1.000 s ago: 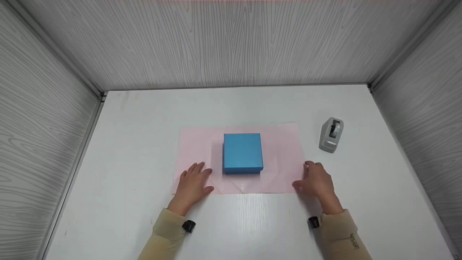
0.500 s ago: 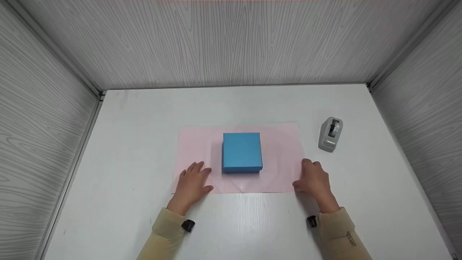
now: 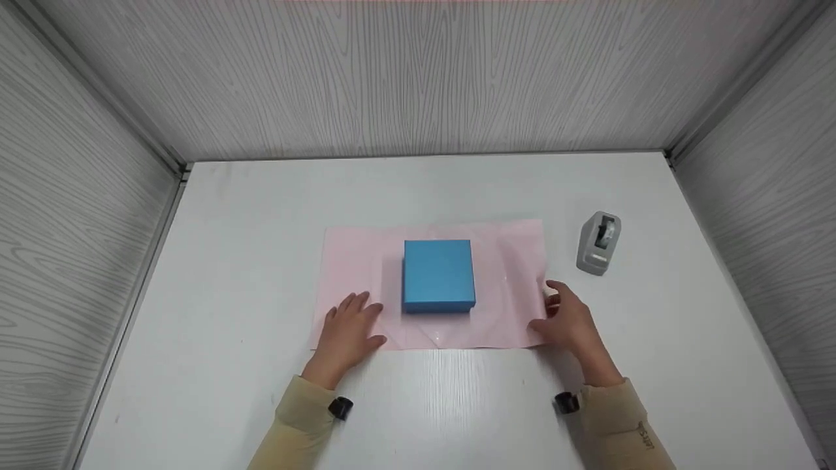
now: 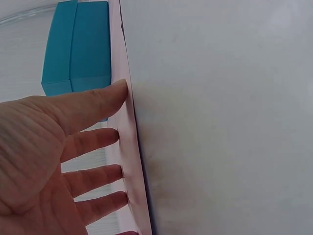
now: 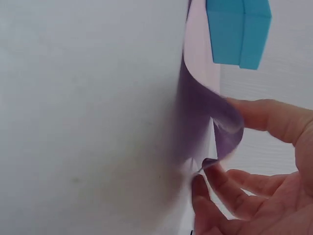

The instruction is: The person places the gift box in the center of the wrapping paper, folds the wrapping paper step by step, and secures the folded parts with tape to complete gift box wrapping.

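A blue lidded box (image 3: 437, 273) rests in the middle of a sheet of pink paper (image 3: 349, 261). My left hand (image 3: 346, 334) lies with spread fingers on the paper's near left corner; in the left wrist view its fingertips (image 4: 117, 134) touch the sheet near its edge. At the right edge, my right hand (image 3: 573, 323) holds the paper between thumb and curled fingers. The right wrist view shows that edge (image 5: 230, 132) bent up off the table in a curl, its purplish underside exposed.
A grey tape dispenser (image 3: 599, 243) with a roll in it stands to the right, beyond the right hand. The white table (image 3: 261, 196) is bounded by wood-grain panels (image 3: 418, 78) at the back and both sides.
The right hand's fingers have curled in at the paper's right edge, and that side of the sheet has lifted and buckled. The left hand and the box have stayed put.
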A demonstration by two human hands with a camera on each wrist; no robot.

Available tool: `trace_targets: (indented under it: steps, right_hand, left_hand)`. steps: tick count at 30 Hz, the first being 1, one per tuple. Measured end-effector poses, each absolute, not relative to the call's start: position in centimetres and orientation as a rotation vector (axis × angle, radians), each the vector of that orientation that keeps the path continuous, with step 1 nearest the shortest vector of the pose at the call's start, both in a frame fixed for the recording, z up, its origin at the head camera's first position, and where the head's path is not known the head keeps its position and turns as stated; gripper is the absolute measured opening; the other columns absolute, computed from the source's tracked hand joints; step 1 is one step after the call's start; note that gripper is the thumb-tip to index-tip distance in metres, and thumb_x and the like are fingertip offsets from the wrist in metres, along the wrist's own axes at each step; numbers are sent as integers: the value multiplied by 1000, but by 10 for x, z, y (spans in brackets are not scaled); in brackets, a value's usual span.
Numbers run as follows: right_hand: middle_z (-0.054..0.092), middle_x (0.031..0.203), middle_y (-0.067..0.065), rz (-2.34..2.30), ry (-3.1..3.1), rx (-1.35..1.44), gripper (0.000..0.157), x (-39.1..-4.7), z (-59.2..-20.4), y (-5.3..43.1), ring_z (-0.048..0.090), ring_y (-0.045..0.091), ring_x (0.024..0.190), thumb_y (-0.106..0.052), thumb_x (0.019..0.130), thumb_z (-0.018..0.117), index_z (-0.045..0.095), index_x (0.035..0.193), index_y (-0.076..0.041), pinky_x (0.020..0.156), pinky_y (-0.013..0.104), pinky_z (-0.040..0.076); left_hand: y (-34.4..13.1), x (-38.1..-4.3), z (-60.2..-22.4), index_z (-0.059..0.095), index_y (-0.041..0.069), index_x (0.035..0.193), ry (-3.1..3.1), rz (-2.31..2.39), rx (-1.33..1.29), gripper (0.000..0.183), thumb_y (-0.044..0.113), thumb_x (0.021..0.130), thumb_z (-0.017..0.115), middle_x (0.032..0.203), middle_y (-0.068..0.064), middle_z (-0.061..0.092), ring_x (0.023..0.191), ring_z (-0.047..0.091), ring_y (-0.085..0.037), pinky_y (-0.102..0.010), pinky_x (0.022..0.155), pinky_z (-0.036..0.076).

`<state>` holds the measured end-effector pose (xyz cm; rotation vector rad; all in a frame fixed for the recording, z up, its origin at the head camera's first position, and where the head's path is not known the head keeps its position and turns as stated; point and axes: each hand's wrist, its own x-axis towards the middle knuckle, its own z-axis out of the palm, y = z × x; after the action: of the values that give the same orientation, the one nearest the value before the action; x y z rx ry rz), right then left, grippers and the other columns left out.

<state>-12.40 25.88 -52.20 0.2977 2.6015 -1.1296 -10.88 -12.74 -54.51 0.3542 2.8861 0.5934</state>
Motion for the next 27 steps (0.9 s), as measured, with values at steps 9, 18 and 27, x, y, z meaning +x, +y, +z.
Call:
trace_targets:
  steps: [9, 18, 27]
  right_hand:
    - [53, 125, 19, -1462, 2544, 467, 66, -119, -515, 274, 59, 30, 108, -17, 90, 69, 38, 146, -2, 77, 31, 51]
    - [63, 116, 23, -1610, 2385, 595, 40, -116, -515, 276, 65, 27, 96, -19, 98, 58, 53, 130, 5, 75, 29, 56]
    - [61, 99, 15, -1511, 2463, 457, 29, -116, -511, 268, 59, 24, 90, -19, 99, 53, 63, 111, 5, 75, 29, 54]
  left_hand:
    - [-129, -108, -548, 61, 9, 132, 2913, 624, 384, 54, 25, 84, 79, 146, -19, 45, 137, 34, -40, -63, 106, 28]
    - [-129, -108, -550, 60, 9, 132, 2931, 605, 389, 54, 26, 84, 79, 146, -18, 45, 137, 35, -40, -63, 105, 30]
    - [-128, -107, -549, 60, 10, 133, 2911, 614, 359, 55, 27, 84, 79, 148, -18, 43, 138, 33, -39, -62, 107, 27]
